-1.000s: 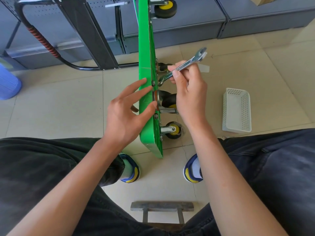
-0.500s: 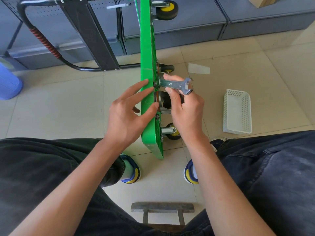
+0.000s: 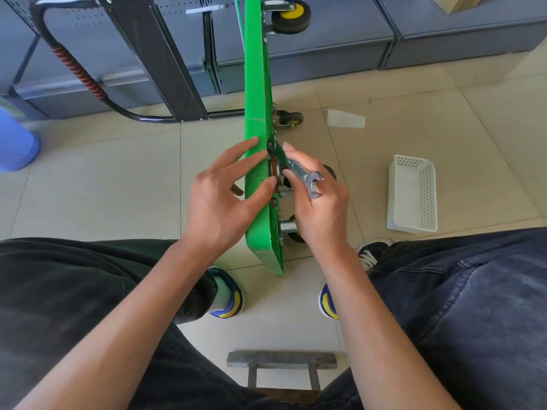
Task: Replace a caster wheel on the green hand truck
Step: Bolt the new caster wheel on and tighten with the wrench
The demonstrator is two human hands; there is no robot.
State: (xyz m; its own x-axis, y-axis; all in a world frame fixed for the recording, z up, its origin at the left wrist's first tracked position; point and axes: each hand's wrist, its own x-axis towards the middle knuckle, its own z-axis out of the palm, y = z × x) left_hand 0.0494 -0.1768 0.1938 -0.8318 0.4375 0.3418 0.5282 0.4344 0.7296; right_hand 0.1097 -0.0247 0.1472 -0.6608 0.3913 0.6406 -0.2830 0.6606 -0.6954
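Wrench (image 3: 297,170) work is what's going on here, so the job looks mid-way at best. Green truck (image 3: 258,184) is tipped on its edge on the tile floor between the person's knees, deck standing vertical, casters sticking out to the right.

Right hand (image 3: 318,208) pinches the wrench shaft, fingers curled round it, with the far end of the wrench sitting on a bolt at the deck's underside, just above the caster plate. Free open end points down toward the wrist. Left hand (image 3: 220,199) has fingers spread and pressed flat against the deck's left face and edge, steadying it, maybe holding a bolt head from that side, can't tell.

The caster (image 3: 328,173) being worked on is mostly hidden behind the right hand. It looks seated against the deck, so my guess is bolts are being tightened or loosened, no way to say which from this. At least one more bolt (image 3: 274,202) lower on the same plate looks like it needs attention.

Three other casters show: far top (image 3: 291,16), middle (image 3: 290,118), and near (image 3: 291,232). White basket (image 3: 412,194) sits on the floor well to the right.
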